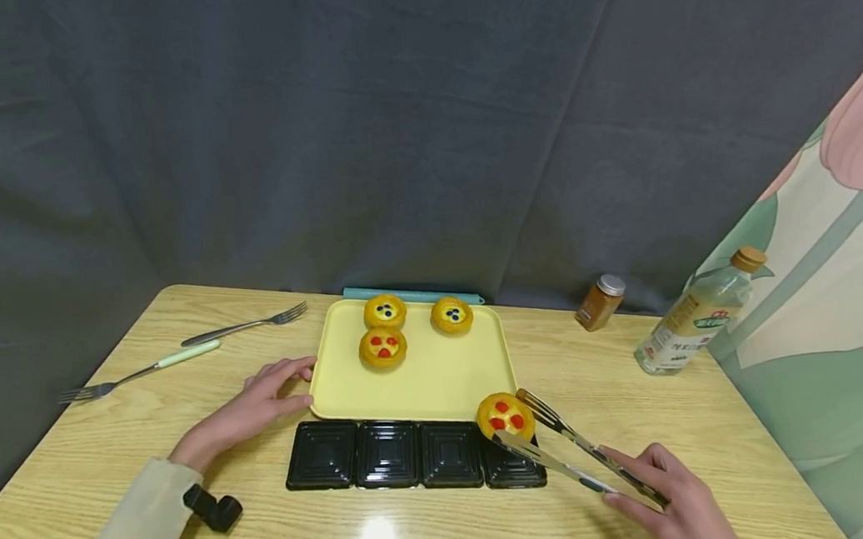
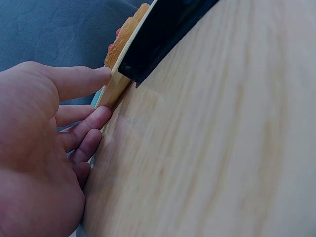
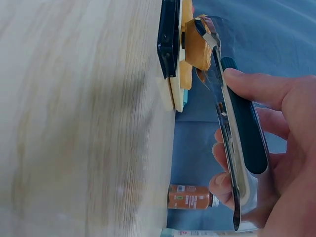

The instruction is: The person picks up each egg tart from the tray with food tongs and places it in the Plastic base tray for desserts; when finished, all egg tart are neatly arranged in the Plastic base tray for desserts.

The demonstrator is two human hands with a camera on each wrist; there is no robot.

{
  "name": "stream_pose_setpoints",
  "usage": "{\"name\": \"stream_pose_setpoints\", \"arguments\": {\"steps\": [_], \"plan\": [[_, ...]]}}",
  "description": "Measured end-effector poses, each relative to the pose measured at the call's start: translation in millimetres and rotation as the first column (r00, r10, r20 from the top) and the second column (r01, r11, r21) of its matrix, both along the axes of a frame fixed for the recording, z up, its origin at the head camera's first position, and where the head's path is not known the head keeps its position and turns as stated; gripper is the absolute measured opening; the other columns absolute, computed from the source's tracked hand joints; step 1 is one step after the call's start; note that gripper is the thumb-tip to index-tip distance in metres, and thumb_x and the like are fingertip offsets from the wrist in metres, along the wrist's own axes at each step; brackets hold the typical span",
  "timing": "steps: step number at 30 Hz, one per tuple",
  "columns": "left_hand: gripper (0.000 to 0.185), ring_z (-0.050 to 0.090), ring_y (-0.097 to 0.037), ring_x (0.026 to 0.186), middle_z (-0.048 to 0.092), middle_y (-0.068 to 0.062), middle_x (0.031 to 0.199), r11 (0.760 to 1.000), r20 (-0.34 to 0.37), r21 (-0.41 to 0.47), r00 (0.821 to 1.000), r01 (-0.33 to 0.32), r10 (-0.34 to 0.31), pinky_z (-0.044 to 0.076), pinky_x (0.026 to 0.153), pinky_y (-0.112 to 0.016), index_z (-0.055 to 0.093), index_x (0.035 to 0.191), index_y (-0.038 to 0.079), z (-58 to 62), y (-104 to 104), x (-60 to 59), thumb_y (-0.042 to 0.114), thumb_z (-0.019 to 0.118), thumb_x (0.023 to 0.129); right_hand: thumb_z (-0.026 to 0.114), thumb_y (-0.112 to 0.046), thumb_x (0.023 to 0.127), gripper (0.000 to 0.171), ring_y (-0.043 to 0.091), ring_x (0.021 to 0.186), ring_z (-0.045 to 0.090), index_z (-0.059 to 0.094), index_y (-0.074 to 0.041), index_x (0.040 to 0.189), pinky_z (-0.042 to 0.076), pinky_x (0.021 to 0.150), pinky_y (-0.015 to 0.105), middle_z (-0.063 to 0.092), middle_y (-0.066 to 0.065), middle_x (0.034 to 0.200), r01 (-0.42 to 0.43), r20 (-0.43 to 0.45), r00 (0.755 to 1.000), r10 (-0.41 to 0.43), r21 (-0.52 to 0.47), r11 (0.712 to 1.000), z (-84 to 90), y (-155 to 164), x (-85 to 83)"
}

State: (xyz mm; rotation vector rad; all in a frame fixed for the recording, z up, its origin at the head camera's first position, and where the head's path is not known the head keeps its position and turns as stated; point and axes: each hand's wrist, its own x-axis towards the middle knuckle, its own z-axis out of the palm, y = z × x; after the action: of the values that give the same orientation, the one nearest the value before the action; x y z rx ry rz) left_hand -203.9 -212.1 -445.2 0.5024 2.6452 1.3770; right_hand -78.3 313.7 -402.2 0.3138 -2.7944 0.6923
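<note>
My right hand (image 1: 676,494) grips metal food tongs (image 1: 590,450) with dark handle pads. Between the tongs' tips is an egg tart with red berries (image 1: 503,416), over the right end of the black compartment tray (image 1: 389,454). In the right wrist view this tart (image 3: 198,47) appears raised above the black tray (image 3: 168,39). My left hand (image 1: 260,401) touches the left edge of the yellow tray (image 1: 440,386) with thumb and fingertips spread along it. On the yellow tray lie another red-berry tart (image 1: 383,348) and two blueberry tarts (image 1: 385,311).
Two forks (image 1: 182,354) lie at the left of the wooden table. A spice jar (image 1: 600,302) and a clear bottle (image 1: 694,318) stand at the back right. Behind the yellow tray is a teal bar (image 1: 418,295). A dark curtain (image 1: 317,144) closes off the back.
</note>
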Motion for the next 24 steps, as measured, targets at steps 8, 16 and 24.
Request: {"name": "stream_pose_setpoints", "arguments": {"steps": [8, 16, 24], "plan": [[0.064, 0.032, -0.041, 0.134, 0.054, -0.007, 0.127, 1.0, -0.008, -0.001, 1.0, 0.005, -0.005, 0.008, 0.108, -0.068, 0.043, 0.152, 0.004, 0.6, 0.1, 0.6, 0.03, 0.066, 0.099, 0.09, -0.011, 0.071, 0.049, 0.001, 0.062, 0.028, 0.077, -0.009, 0.118, 0.028, 0.05, 0.022, 0.033, -0.014, 0.08, -0.045, -0.114, 0.992, 0.046, 0.009, 0.999, -9.0, 13.8, 7.7], [0.063, 0.032, -0.041, 0.134, 0.054, -0.007, 0.126, 1.0, -0.004, 0.002, 1.0, 0.004, -0.004, 0.008, 0.108, -0.068, 0.043, 0.152, 0.003, 1.1, 0.4, 1.2, 0.029, 0.066, 0.099, 0.089, -0.008, 0.069, 0.051, -0.001, 0.061, 0.027, 0.077, -0.014, 0.119, 0.026, 0.048, 0.021, 0.031, -0.017, 0.081, -0.07, -0.144, 0.987, 0.067, -0.011, 0.998, -16.3, 17.9, 14.6], [0.063, 0.033, -0.041, 0.133, 0.054, -0.007, 0.126, 1.0, -0.017, -0.005, 1.0, 0.01, -0.011, 0.008, 0.108, -0.068, 0.043, 0.151, 0.004, 1.3, 0.0, 0.5, 0.03, 0.066, 0.099, 0.089, -0.007, 0.069, 0.052, -0.001, 0.061, 0.027, 0.077, -0.017, 0.119, 0.027, 0.048, 0.021, 0.032, -0.018, 0.081, -0.085, -0.153, 0.985, 0.08, -0.024, 0.996, -22.2, 18.9, 16.4]]}}
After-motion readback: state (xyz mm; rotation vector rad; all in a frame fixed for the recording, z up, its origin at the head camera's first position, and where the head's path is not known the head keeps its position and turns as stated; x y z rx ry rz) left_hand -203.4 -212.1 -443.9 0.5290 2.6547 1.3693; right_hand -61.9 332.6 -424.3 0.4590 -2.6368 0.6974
